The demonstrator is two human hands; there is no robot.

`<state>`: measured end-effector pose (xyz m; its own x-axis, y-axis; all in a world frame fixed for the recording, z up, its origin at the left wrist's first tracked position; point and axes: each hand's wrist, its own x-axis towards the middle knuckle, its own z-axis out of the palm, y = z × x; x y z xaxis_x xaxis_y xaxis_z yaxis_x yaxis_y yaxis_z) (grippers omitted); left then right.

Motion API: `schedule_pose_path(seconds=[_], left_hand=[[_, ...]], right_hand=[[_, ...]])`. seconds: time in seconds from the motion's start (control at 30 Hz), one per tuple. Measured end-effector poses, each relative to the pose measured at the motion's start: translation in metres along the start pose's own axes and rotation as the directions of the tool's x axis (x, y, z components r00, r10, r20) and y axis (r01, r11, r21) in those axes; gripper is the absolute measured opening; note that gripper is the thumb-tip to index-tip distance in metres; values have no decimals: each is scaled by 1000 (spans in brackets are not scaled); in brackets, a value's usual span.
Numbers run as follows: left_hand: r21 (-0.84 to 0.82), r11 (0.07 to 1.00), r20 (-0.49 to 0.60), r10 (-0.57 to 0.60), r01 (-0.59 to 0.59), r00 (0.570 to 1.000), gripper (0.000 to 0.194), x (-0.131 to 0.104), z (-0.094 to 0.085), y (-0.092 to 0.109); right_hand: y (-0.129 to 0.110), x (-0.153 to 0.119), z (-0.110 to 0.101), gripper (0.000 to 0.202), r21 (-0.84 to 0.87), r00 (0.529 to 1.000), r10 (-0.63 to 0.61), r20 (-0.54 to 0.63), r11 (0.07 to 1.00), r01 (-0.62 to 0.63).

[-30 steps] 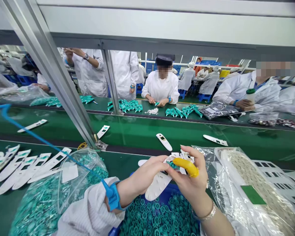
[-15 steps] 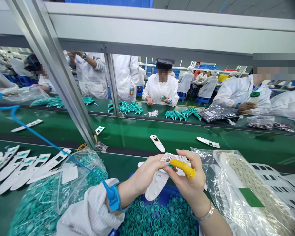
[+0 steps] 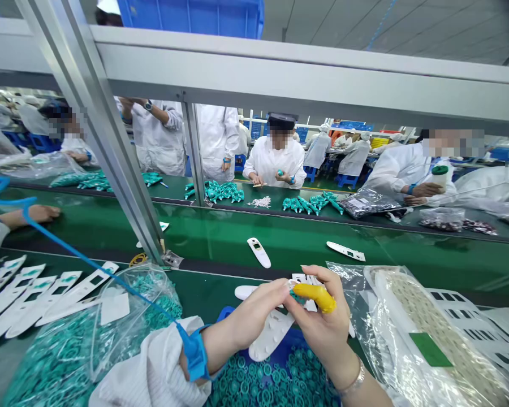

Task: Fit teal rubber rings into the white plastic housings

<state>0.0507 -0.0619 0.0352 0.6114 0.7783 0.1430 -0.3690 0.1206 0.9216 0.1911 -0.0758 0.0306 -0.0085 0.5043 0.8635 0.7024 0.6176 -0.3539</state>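
Note:
My left hand (image 3: pixel 261 311) is closed around a white plastic thermometer-like shell (image 3: pixel 271 337), whose pegged inner face points up and towards me. At the shell's far end my right hand (image 3: pixel 324 328) pinches, its index finger in a yellow finger cot (image 3: pixel 316 295). A bit of teal plastic shows between the fingertips, mostly hidden. Below both hands, a blue bin (image 3: pixel 227 312) holds many teal rings (image 3: pixel 275 379). Another white shell (image 3: pixel 244 291) lies just behind my left hand.
Left are a clear bag of teal rings (image 3: pixel 59 362) and a row of white shells (image 3: pixel 38 297). Right lies a plastic bag with a beige sheet (image 3: pixel 428 311). Ahead runs a green conveyor (image 3: pixel 212 232) carrying white shells. A metal post (image 3: pixel 106 135) and a co-worker's hand (image 3: pixel 38 215) are at left.
The view has tipped up slightly. The shell's holed end is now more covered by my fingers. White shells on the conveyor have shifted left, and a co-worker's hand has appeared at the left.

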Motion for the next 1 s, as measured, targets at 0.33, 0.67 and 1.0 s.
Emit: schedule_pose_path(seconds=[0.33,0.67,1.0], left_hand=[[-17,998,-26,53,-54,998,18,2,7,10],[420,898,-173,219,-129,960,24,-4,-1,-2],[721,684,-154,315,-112,936,21,-3,-1,2]], right_hand=[[2,5,-2,35,-60,981,-189,48,980,191],[7,-18,5,38,414,930,139,341,865,-282],[-1,-10,9,24,359,912,292,288,850,-385]])
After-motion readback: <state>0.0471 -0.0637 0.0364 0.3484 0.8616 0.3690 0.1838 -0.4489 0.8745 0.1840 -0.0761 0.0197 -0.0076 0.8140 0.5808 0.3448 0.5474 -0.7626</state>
